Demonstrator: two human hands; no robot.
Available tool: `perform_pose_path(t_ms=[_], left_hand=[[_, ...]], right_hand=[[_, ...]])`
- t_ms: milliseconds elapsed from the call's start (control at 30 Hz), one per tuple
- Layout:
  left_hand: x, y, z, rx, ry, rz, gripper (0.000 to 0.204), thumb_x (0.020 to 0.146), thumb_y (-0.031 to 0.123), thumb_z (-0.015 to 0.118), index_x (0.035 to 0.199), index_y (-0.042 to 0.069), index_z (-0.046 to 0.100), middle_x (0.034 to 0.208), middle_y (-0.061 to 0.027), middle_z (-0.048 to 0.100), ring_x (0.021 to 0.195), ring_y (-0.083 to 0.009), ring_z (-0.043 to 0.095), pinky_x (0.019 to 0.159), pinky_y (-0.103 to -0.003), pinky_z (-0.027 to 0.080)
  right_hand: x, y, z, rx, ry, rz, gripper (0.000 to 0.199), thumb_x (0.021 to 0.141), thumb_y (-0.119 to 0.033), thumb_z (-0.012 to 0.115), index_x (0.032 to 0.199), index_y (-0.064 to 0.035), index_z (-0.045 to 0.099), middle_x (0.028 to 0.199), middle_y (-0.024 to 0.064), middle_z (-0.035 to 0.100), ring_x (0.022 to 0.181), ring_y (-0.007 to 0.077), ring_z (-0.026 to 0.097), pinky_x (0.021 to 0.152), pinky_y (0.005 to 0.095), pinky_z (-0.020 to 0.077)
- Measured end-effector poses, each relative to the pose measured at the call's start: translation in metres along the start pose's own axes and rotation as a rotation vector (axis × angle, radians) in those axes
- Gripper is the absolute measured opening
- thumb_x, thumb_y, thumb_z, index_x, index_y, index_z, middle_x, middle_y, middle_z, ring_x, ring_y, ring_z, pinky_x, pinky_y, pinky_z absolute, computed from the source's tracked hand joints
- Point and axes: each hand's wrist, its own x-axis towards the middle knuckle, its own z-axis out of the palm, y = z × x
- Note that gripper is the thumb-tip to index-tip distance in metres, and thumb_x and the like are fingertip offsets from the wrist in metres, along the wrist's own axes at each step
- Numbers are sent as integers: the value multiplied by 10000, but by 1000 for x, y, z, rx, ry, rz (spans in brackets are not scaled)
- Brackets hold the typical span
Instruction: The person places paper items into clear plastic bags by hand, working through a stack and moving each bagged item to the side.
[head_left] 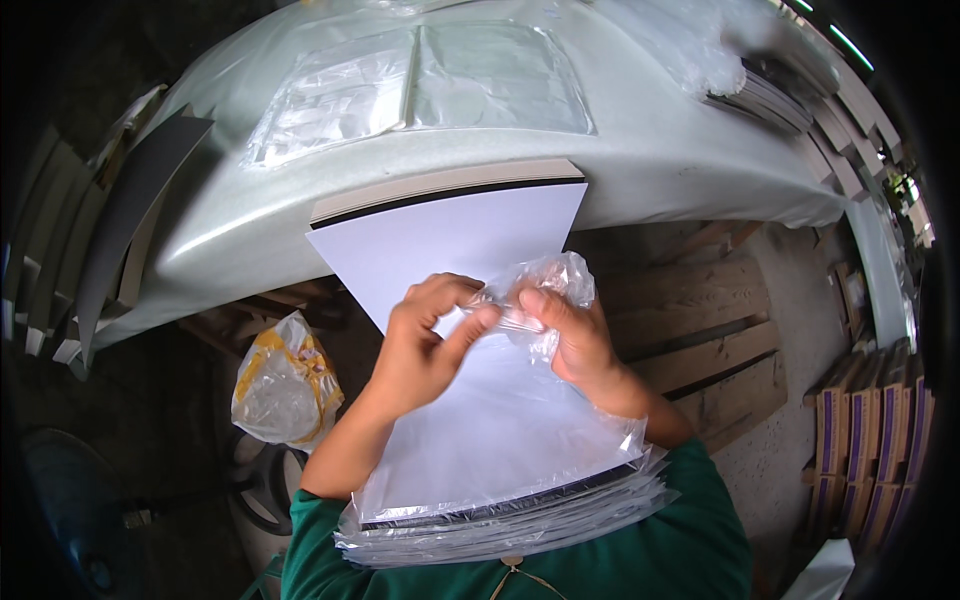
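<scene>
Right hand (582, 345) curled around clear plastic (572, 277)

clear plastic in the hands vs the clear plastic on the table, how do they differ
The held plastic is bunched and crumpled; the table plastic is spread mostly flat. The held plastic is between the left hand and right hand; neither touches the table plastic. Both are see-through.

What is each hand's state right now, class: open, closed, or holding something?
Left hand: closed, fingers pinching bunched clear plastic.
Right hand: closed, holding the bunched clear plastic.
</scene>
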Motion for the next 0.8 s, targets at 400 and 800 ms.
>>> perform_pose_path(t_ms=[400,800], left_hand=[[-24,-18,-53,-762,-262,-386,190,812,210,592,900,43,611,837,-91,611,756,-139,579,712,-298,461],[-34,-38,-84,-1343,70,-149,274,831,300,526,973,67,557,812,-67,587,747,-171,570,780,-456,447]], right_hand=[[-3,-47,-63,-206,-505,380,68,819,-53,539,873,-85,513,720,18,534,663,101,533,599,224,427],[-4,-29,-92,-448,-758,373,331,806,-135,600,1094,-23,481,826,24,567,528,-11,421,411,173,346]])
